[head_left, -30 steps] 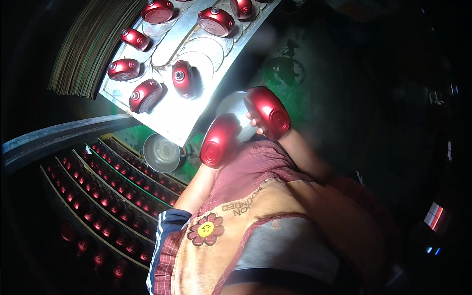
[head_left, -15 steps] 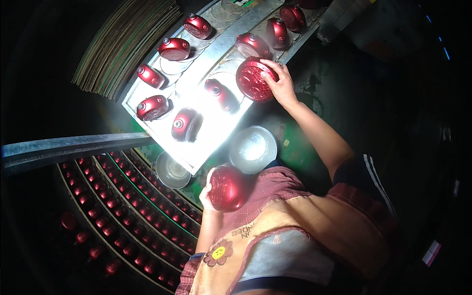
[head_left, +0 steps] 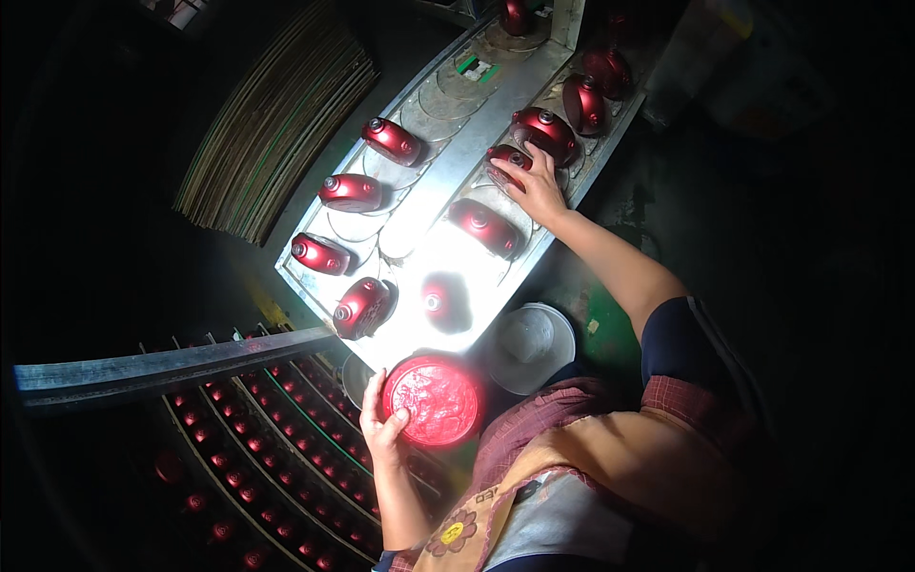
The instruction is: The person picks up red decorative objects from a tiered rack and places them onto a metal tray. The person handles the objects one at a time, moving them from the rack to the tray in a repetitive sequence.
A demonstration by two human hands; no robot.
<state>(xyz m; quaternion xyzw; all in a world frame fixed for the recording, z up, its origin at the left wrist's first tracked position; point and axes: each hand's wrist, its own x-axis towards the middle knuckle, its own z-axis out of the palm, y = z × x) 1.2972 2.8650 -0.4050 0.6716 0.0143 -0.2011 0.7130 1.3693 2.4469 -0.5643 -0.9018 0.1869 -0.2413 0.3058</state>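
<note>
My left hand (head_left: 386,429) grips a round, flat-sided red bottle (head_left: 437,393) by its edge, thumb on the near face. The embossed face is turned up, brightly lit, just off the near end of the conveyor (head_left: 412,221). Out over the conveyor's right side, my right hand (head_left: 539,194) has its fingers curled over another red bottle (head_left: 505,160), which rests on the plates and is partly covered by them. Close beyond it stands a similar red bottle (head_left: 553,133). Several more stand in two rows, including a red bottle (head_left: 484,227) nearer me.
A metal bowl (head_left: 530,353) sits below the conveyor's right corner; a second bowl (head_left: 355,379) is partly hidden at left. A metal rail (head_left: 172,367) runs leftward above curved rows of small red bottles (head_left: 255,443). Stacked boards (head_left: 276,124) stand far left.
My right hand has moved farther over the conveyor, its bottle now resting there. My left hand has raised its bottle into the light and turned the embossed face up. The whole view has shifted.
</note>
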